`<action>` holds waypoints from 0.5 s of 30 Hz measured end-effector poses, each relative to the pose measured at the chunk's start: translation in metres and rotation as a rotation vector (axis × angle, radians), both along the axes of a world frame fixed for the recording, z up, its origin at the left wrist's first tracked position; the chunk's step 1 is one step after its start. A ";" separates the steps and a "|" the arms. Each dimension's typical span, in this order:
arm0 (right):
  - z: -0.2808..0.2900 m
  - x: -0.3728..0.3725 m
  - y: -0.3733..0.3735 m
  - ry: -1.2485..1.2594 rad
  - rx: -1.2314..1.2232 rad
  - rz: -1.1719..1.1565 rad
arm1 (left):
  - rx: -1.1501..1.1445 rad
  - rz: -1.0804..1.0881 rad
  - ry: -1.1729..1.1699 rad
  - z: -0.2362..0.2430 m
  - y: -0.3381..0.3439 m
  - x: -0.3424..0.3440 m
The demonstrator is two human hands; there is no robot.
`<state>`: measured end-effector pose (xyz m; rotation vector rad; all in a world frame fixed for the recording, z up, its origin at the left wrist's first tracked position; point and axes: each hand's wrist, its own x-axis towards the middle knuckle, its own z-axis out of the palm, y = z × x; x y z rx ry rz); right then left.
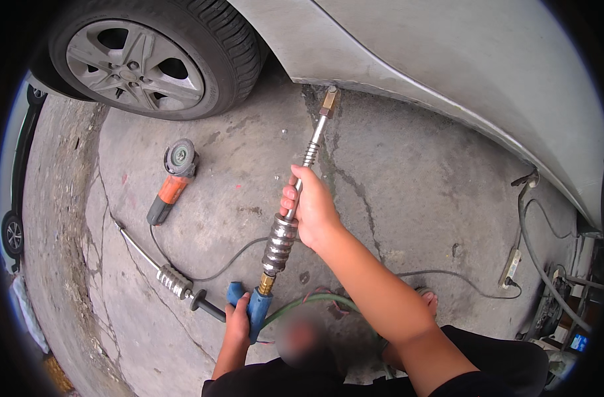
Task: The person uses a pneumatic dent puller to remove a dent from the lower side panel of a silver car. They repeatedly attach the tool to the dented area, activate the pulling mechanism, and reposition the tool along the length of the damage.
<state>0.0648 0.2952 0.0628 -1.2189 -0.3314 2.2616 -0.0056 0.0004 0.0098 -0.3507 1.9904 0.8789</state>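
A metal slide hammer (280, 246) with a blue pistol-like handle (258, 316) reaches from near my body up to the lower edge of a light-coloured car body (447, 79). Its brass-coloured end piece (328, 102) meets that edge; how it is fixed there is too small to tell. My left hand (237, 323) is closed around the blue handle. Higher up, my right hand (313, 205) wraps round the shaft, between the ribbed sliding weight and a coil spring (311, 153).
An orange and black angle grinder (172, 188) lies at left on cracked concrete, its cord trailing right. Below it rests a second slide hammer (175, 281). A car wheel (136, 66) stands upper left. A green hose (315, 298) curves beside the handle; a power strip (512, 266) lies right.
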 end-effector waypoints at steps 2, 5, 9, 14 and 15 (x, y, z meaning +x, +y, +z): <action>-0.005 0.006 0.009 0.182 -0.042 0.110 | 0.019 -0.018 -0.007 0.001 0.001 0.000; -0.040 0.019 0.027 0.830 -0.092 0.274 | 0.069 -0.056 -0.022 0.001 0.003 0.001; -0.020 0.007 0.010 0.329 -0.009 0.114 | 0.019 -0.045 -0.034 0.003 0.001 0.000; -0.001 -0.016 -0.008 -0.132 0.134 -0.079 | -0.005 -0.027 0.018 -0.010 -0.004 -0.005; -0.003 -0.013 -0.007 -0.132 0.137 -0.086 | -0.011 -0.047 0.019 -0.009 -0.003 -0.002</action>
